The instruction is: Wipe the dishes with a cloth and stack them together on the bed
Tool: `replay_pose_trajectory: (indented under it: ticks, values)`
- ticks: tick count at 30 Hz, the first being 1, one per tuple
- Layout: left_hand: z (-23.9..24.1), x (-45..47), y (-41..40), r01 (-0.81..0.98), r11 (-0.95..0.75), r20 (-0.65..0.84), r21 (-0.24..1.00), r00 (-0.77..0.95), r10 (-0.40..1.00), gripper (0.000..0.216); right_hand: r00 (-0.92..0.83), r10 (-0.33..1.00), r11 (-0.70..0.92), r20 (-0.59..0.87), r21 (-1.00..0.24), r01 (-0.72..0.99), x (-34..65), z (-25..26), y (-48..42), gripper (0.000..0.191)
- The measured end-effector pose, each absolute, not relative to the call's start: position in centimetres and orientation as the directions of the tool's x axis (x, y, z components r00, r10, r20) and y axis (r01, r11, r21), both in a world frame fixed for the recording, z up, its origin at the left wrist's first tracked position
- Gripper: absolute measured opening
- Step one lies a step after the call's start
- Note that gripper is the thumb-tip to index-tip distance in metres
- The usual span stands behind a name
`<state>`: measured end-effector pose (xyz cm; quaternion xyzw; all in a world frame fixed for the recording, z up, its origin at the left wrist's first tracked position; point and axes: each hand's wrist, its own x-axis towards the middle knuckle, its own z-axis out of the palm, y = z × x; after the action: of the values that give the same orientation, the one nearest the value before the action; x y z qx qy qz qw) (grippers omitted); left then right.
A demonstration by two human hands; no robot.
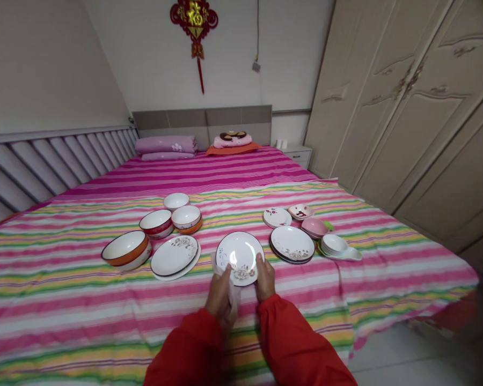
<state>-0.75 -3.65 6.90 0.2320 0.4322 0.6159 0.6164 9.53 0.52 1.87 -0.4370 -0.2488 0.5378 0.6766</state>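
A white plate [238, 252] with a dark rim and a grey flower pattern is held up between my two hands, over the striped bed cover. My left hand [220, 295] grips its lower left edge and also has a thin whitish cloth or tissue [234, 296] against the plate. On the lower right edge, my right hand [265, 277] pinches the rim with the thumb on top. Just right of it lies a stack of similar dark-rimmed plates [292, 243]. Left of my hands are oval white plates [175, 256], one on another.
Several bowls stand at the left, among them an orange-banded bowl [126, 250] and a red bowl [156, 223]. To the right are small plates [277, 217], a pink dish [314, 227] and stacked white dishes [335, 244]. Pillows [167, 145] lie by the headboard; a wardrobe [406, 102] stands right.
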Motion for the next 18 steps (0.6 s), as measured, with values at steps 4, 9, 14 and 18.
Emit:
replay_pose_trajectory:
  ticks: [4,9,14,18]
  values:
    - [9.0,-5.1,-2.7,-0.427,0.304,-0.297,0.852,0.085,0.951,0.043,0.224,0.971,0.043,-0.079,-0.871,-0.490,9.5,1.8,0.5,0.049]
    - [8.9,-5.0,-2.0,-0.454,0.268,-0.309,0.850,-0.018,0.951,0.043,0.273,0.956,0.027,-0.110,-0.890,-0.454,9.4,2.1,0.5,0.054]
    - [6.7,0.4,-3.1,-0.626,0.126,-0.300,0.770,-0.181,0.937,0.036,0.375,0.908,0.022,-0.186,-0.873,-0.487,9.4,1.6,0.9,0.053]
    - [5.3,2.4,-3.9,-0.660,0.117,-0.287,0.742,-0.156,0.945,0.037,0.394,0.899,0.020,-0.191,-0.880,-0.475,9.5,1.6,0.9,0.054]
